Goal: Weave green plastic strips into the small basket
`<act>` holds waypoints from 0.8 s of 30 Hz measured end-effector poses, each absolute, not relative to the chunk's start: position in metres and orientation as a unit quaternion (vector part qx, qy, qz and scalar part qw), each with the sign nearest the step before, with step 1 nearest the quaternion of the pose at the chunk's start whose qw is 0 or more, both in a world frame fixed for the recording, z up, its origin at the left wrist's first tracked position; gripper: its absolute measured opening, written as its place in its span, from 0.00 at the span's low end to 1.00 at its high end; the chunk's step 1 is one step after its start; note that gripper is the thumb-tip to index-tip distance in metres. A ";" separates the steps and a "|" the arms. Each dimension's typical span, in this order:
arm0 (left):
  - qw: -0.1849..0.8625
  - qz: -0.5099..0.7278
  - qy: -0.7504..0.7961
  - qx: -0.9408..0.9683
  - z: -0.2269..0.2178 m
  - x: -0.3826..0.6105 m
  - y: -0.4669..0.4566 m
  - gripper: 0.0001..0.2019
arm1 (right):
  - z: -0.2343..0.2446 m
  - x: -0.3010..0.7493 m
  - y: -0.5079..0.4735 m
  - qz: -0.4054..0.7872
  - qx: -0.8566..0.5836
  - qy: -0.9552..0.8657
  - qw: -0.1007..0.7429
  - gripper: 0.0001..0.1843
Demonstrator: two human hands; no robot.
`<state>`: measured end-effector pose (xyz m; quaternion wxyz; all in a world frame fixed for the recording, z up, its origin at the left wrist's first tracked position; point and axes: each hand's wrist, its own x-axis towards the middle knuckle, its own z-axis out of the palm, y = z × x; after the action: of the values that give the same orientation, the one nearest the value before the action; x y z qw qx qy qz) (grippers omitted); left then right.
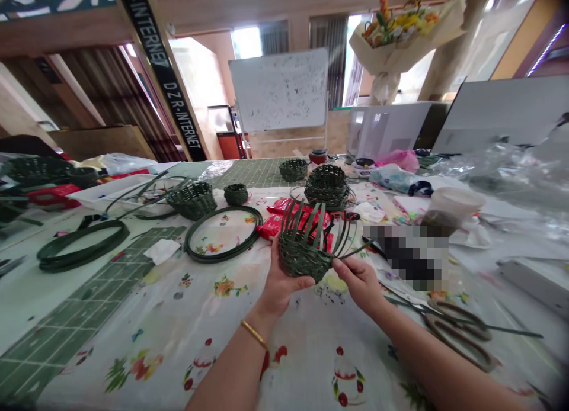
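Your left hand [284,283] cups the half-woven basket [306,251] from below, fingers curled around it, and holds it up off the worktop [178,316]. The basket's dark green woven base rests against that hand, while its loose flat strips fan up and outward, unwoven at the top. Your right hand [358,283] sits at 3 o'clock from the basket, right against its side, with thumb and fingers nearly closed on a thin green strip [355,249] that sticks out to that side.

Taking your hands as the centre and 12 as straight ahead, a red packet [293,218] lies just beyond the basket at 12. Past it, around 12 to 1, sits a larger round woven basket [328,187]. At 10 o'clock a green hoop [222,233] lies flat on the floral cloth, with a small woven basket [235,193] and a wider one [191,199] beyond it. A coiled green hoop [82,245] lies farther out at 9. At 4 o'clock you have dark-handled scissors [457,334], with a long green strip [511,330] running from them. At 2 o'clock stands a plastic tub [451,209], next to a pixelated patch [404,257] too blurred to make out.
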<state>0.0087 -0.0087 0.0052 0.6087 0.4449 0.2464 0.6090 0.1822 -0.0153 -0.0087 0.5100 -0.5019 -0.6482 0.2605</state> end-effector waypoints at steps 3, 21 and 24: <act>0.653 0.581 0.229 0.428 0.003 0.004 -0.005 0.57 | -0.009 0.186 -0.015 0.243 -0.499 -0.661 0.505 0.26; 0.489 0.643 0.291 0.513 -0.001 0.007 -0.005 0.49 | -0.023 0.181 -0.006 0.332 -0.533 -0.637 0.447 0.25; 0.492 0.640 0.283 0.518 0.000 0.003 -0.006 0.52 | -0.025 0.181 -0.003 0.358 -0.536 -0.628 0.436 0.26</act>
<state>0.0026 -0.0058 -0.0004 0.4918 0.5175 0.2831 0.6404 0.1806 -0.0031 -0.0254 0.4361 -0.5357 -0.6280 0.3585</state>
